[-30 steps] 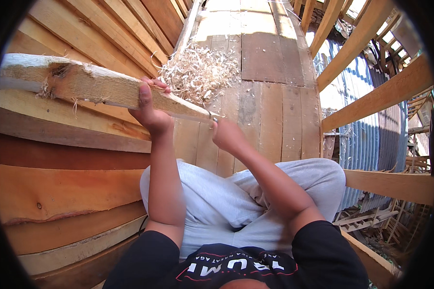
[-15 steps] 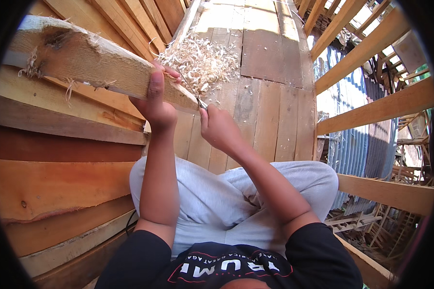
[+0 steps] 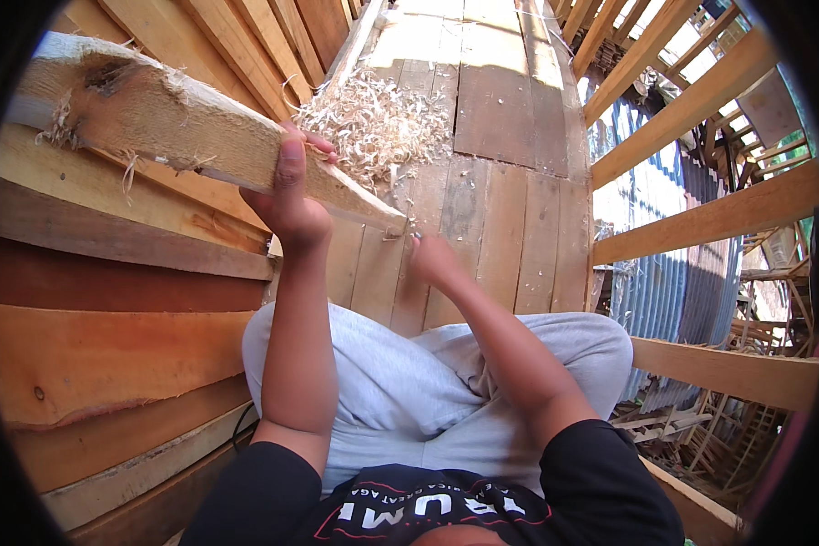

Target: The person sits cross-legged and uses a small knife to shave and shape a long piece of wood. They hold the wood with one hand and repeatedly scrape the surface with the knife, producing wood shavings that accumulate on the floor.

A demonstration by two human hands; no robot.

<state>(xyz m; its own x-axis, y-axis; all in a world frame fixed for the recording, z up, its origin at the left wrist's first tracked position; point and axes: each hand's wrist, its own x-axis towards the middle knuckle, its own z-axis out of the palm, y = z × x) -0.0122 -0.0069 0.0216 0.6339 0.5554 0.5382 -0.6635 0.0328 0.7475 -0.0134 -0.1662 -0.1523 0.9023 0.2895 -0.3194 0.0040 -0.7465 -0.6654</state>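
Observation:
A long, pale wooden plank (image 3: 182,114) with rough, fuzzy edges and a dark knot slants down from the upper left to a narrow tip. My left hand (image 3: 291,187) is closed around it not far from that tip, thumb on the near face and fingers behind. Just beyond the tip, on its right, my right hand (image 3: 439,262) is closed in a fist and apart from the wood. Within that fist is a knife, of which only a small bright bit shows now; its thin blade was plainer half a second ago.
A heap of curled wood shavings (image 3: 378,123) lies on the board floor (image 3: 500,227) ahead. Stacked planks (image 3: 118,355) line the left side. A wooden railing (image 3: 710,218) runs along the right, with corrugated metal sheets (image 3: 673,291) beyond it. My crossed legs (image 3: 382,364) are close below.
My right hand with the knife has moved off the plank's tip, down and to the right. The left hand keeps its grip, and the plank has hardly shifted.

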